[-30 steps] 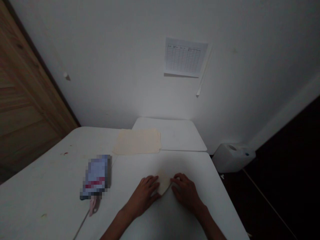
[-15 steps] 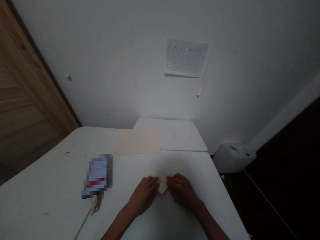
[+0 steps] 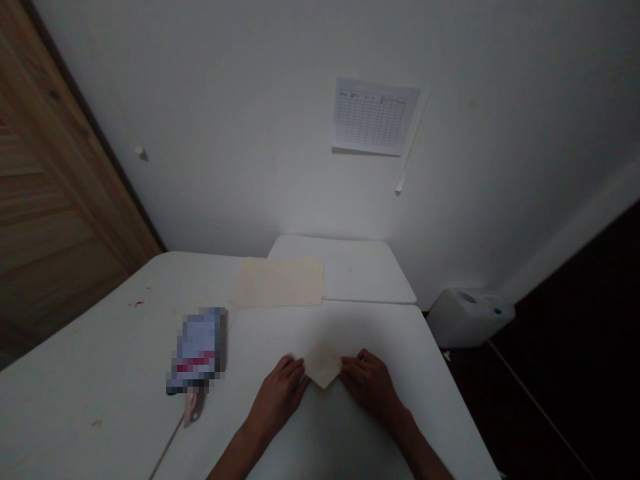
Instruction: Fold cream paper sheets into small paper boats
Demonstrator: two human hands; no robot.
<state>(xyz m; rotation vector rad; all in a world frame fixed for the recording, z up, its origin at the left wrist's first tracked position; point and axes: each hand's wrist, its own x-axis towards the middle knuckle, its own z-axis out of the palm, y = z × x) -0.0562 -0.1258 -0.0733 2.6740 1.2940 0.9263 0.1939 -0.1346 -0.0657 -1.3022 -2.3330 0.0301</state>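
Observation:
A small cream sheet of paper (image 3: 323, 364), folded to a point facing me, lies on the white table (image 3: 110, 373). My left hand (image 3: 277, 402) rests flat on the table with its fingertips touching the sheet's left edge. My right hand (image 3: 371, 386) lies flat too, fingertips on the sheet's right edge. Both hands have their fingers stretched out and hold nothing.
A stack of cream sheets (image 3: 278, 282) lies at the table's far side. A blurred-out flat object (image 3: 197, 350) with a pink tag and cord sits to the left. A second white table (image 3: 345, 267) stands against the wall, a white container (image 3: 467, 315) on the floor at right, a wooden door (image 3: 45, 220) at left.
My hands have drawn apart a little, exposing more of the folded sheet between them. The left hand slid left and toward me.

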